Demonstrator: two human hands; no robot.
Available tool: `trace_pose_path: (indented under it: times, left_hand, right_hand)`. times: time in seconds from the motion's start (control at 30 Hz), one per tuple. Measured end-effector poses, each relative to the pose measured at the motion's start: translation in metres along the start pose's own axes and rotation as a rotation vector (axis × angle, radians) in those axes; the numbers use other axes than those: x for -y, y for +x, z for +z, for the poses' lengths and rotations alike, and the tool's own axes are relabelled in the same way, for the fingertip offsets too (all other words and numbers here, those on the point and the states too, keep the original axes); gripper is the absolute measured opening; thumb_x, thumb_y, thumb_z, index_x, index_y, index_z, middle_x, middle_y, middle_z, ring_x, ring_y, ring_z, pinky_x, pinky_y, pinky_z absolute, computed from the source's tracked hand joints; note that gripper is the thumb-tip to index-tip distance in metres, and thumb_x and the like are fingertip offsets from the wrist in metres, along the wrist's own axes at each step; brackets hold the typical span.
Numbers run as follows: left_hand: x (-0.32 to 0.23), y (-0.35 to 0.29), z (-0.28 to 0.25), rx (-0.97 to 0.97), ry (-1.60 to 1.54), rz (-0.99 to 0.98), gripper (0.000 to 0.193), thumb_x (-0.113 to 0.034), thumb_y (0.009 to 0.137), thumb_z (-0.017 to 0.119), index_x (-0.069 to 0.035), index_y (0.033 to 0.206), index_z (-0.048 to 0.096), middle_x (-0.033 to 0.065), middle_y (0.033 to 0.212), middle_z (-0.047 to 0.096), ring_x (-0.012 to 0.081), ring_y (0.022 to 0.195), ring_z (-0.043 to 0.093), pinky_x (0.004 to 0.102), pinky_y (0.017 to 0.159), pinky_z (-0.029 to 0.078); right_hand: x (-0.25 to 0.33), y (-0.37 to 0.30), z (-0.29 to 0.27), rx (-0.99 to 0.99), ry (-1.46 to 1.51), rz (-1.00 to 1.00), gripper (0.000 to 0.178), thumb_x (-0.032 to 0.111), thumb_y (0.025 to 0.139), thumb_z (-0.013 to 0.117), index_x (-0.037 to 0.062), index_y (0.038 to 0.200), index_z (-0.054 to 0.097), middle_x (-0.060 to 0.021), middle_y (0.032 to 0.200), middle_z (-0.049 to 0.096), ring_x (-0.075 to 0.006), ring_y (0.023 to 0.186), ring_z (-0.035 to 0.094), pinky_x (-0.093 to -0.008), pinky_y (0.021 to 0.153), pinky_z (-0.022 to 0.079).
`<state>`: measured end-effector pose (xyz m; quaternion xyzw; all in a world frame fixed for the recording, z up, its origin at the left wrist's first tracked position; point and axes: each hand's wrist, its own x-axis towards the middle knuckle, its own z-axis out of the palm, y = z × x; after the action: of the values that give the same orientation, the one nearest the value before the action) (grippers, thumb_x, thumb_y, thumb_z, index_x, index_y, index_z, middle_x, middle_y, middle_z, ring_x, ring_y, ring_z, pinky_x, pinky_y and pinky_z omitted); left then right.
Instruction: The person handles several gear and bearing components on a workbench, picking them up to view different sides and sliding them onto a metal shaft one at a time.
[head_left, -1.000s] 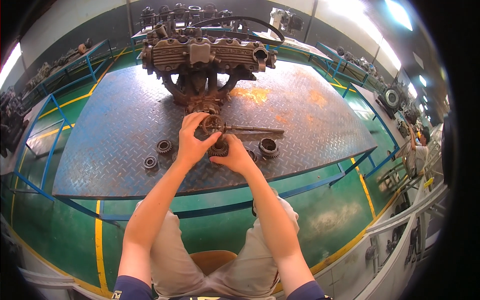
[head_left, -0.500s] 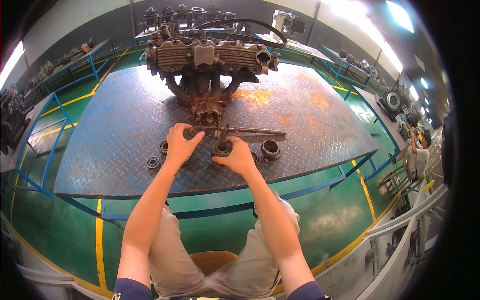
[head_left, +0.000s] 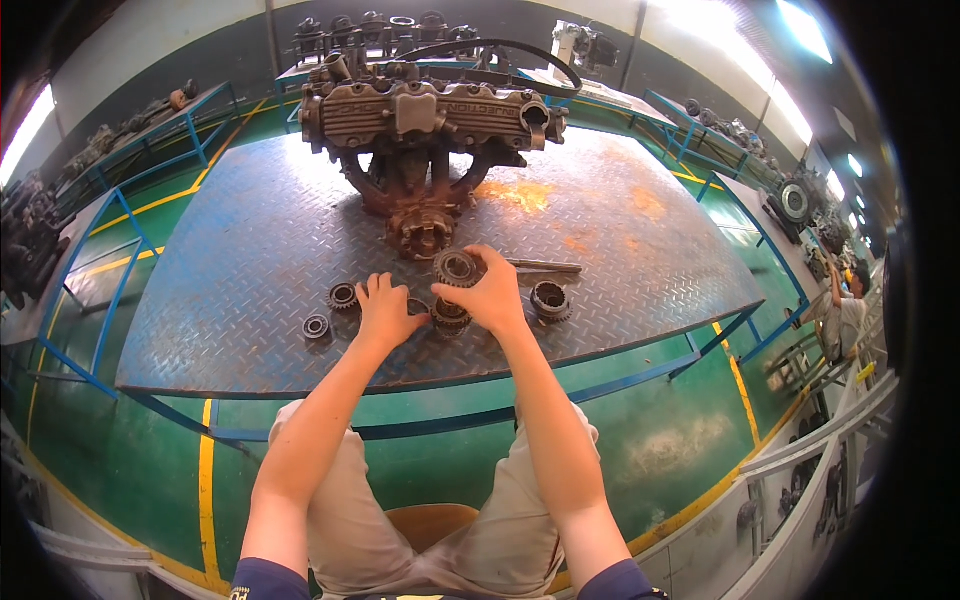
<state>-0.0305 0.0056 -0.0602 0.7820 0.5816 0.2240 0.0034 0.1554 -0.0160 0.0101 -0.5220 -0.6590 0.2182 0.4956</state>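
Observation:
My right hand point(head_left: 492, 292) grips a toothed gear point(head_left: 455, 267) and holds it tilted above the table, its round bore showing. Below it, another gear point(head_left: 450, 318) rests on the metal plate. My left hand point(head_left: 388, 314) is low beside that gear, fingers apart; a dark round part point(head_left: 418, 307) shows between its thumb and forefinger, mostly hidden. Left of this hand lie a gear point(head_left: 343, 296) and a small bearing ring point(head_left: 316, 327). A wider gear point(head_left: 550, 301) sits to the right. Behind my right hand lies a long shaft point(head_left: 548, 266), its left end hidden.
A rusty engine point(head_left: 420, 110) stands at the back of the tread-plate table point(head_left: 220, 300). Blue-framed benches point(head_left: 165, 130) with machine parts line the room. At the far right a person point(head_left: 850, 310) sits near a grey rail. My legs are below the table's front edge.
My right hand has risen, and the gear in it now faces me. My left hand has come down and right, away from beside the shaft. The view has shifted slightly.

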Motion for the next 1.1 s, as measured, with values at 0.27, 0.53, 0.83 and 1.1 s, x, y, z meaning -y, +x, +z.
trace_pose_path:
  times: [0.27, 0.53, 0.83, 1.1]
  left_hand:
    - [-0.003, -0.003, 0.005, 0.132, 0.066, 0.005, 0.058, -0.045, 0.069, 0.081, 0.000, 0.103, 0.068, 0.0231, 0.129, 0.048, 0.0416, 0.131, 0.034, 0.0683, 0.109, 0.015]
    - [0.000, -0.006, 0.004, 0.170, 0.089, -0.006, 0.062, -0.043, 0.070, 0.081, 0.000, 0.112, 0.065, 0.0235, 0.130, 0.048, 0.0408, 0.131, 0.035, 0.0687, 0.109, 0.014]
    - [0.000, 0.010, 0.000, -0.099, -0.409, 0.085, 0.041, -0.006, 0.078, 0.062, -0.004, 0.119, 0.060, 0.0137, 0.129, 0.055, 0.0340, 0.125, 0.047, 0.0433, 0.107, 0.035]
    - [-0.021, 0.013, 0.000, -0.072, -0.541, 0.214, 0.043, -0.027, 0.078, 0.072, -0.001, 0.111, 0.064, 0.0139, 0.129, 0.055, 0.0325, 0.126, 0.046, 0.0428, 0.106, 0.034]
  right_hand:
    - [0.011, 0.013, -0.009, -0.198, 0.201, -0.016, 0.067, 0.025, 0.061, 0.090, -0.0078, 0.112, 0.059, -0.0168, 0.105, 0.067, -0.0224, 0.099, 0.064, -0.0335, 0.088, 0.050]
    - [-0.016, 0.014, -0.063, -0.357, -0.161, -0.017, 0.065, 0.026, 0.061, 0.088, -0.0056, 0.112, 0.061, -0.0190, 0.105, 0.066, -0.0307, 0.101, 0.064, -0.0380, 0.090, 0.049]
    - [-0.083, 0.001, -0.112, -0.106, -0.462, 0.282, 0.059, 0.028, 0.054, 0.089, -0.0031, 0.100, 0.067, -0.0182, 0.097, 0.068, -0.0331, 0.095, 0.065, -0.0398, 0.085, 0.051]
    - [-0.122, -0.005, -0.120, -0.076, -0.464, 0.217, 0.066, 0.029, 0.054, 0.089, -0.0042, 0.106, 0.065, -0.0215, 0.108, 0.063, -0.0355, 0.104, 0.060, -0.0391, 0.091, 0.048]
